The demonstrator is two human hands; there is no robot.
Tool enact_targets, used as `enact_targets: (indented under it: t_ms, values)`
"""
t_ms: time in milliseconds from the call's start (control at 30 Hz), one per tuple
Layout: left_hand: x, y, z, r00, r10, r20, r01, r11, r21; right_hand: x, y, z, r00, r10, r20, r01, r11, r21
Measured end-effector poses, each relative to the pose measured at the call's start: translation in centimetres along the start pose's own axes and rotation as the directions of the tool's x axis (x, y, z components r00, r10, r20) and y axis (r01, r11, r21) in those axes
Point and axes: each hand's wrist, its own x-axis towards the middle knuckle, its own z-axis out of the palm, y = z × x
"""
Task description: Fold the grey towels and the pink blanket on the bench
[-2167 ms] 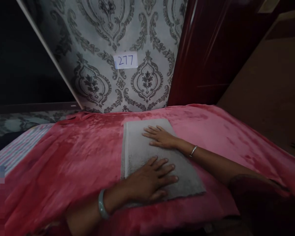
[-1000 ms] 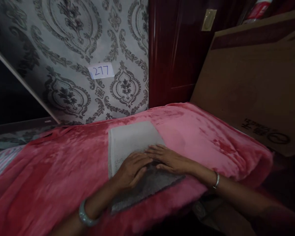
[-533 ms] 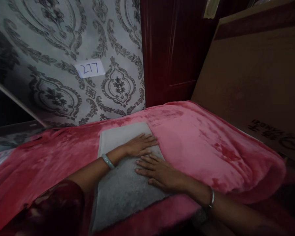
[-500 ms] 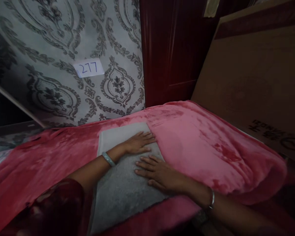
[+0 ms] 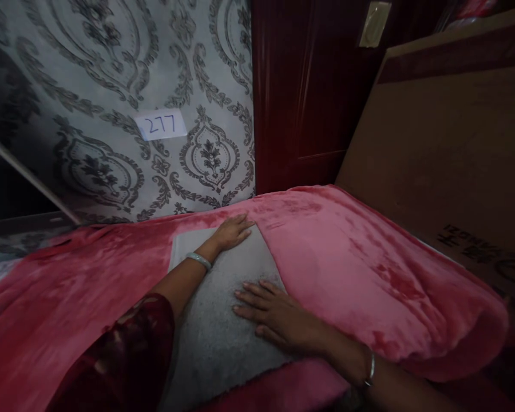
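Note:
A folded grey cloth (image 5: 223, 320) lies flat on a pink and red plush blanket (image 5: 326, 252). My left hand (image 5: 234, 232) rests on the cloth's far end, palm down with the fingers out toward its far right corner. Lower down, near the right edge of the cloth, my right hand (image 5: 274, 315) lies flat with its fingers spread. Neither hand grips anything. A pale green bangle circles my left wrist and a silver one my right.
Behind the blanket stands a wall with grey damask paper (image 5: 210, 154), bearing a white label (image 5: 161, 124) marked 277. Beside it is a dark red wooden door panel (image 5: 300, 97). A large cardboard box (image 5: 446, 149) leans along the right side.
My left hand has slid forward to the far edge of the grey cloth. My right hand stays at nearly the same place on it. The view has shifted slightly.

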Motion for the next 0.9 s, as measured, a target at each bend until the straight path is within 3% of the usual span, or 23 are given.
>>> enact_targets:
  t_ms: [133, 267, 367, 467, 567, 667, 800, 900]
  values:
    - [-2.7, 1.5, -2.0, 1.000, 0.022, -0.004, -0.021, 0.998, 0.053, -0.3, 0.2, 0.1, 1.000, 0.012, 0.001, -0.012, 1.000, -0.003]
    - [-8.2, 3.7, -3.8, 0.993, 0.113, 0.032, -0.108, 0.985, -0.134, 0.0, -0.4, -1.1, 1.000, -0.011, 0.007, 0.010, 0.999, 0.054]
    - [-12.3, 5.6, -4.2, 0.978, 0.181, 0.102, -0.151, 0.957, -0.249, 2.1, -2.3, -1.8, 0.997, -0.081, 0.000, 0.081, 0.996, 0.038]
    - [-14.7, 5.9, -3.7, 0.973, 0.154, 0.172, -0.110, 0.964, -0.242, 5.4, -4.5, -0.9, 0.975, -0.214, 0.054, 0.215, 0.977, -0.005]
    - [-15.1, 3.8, -2.7, 0.980, 0.057, 0.189, -0.028, 0.988, -0.150, 7.8, -5.5, 1.3, 0.947, -0.297, 0.126, 0.303, 0.953, -0.031]
    - [-14.3, 0.3, -1.9, 0.989, -0.036, 0.146, 0.044, 0.998, -0.049, 8.3, -5.4, 2.9, 0.949, -0.272, 0.161, 0.285, 0.956, -0.063]
    - [-12.7, -4.1, -1.7, 0.975, -0.187, 0.116, 0.188, 0.982, -0.003, 7.9, -5.1, 2.9, 0.947, -0.265, 0.181, 0.282, 0.957, -0.073]
    - [-11.6, -6.8, -1.5, 0.966, -0.231, 0.117, 0.238, 0.970, -0.049, 7.9, -5.2, 2.5, 0.947, -0.257, 0.192, 0.273, 0.960, -0.062]
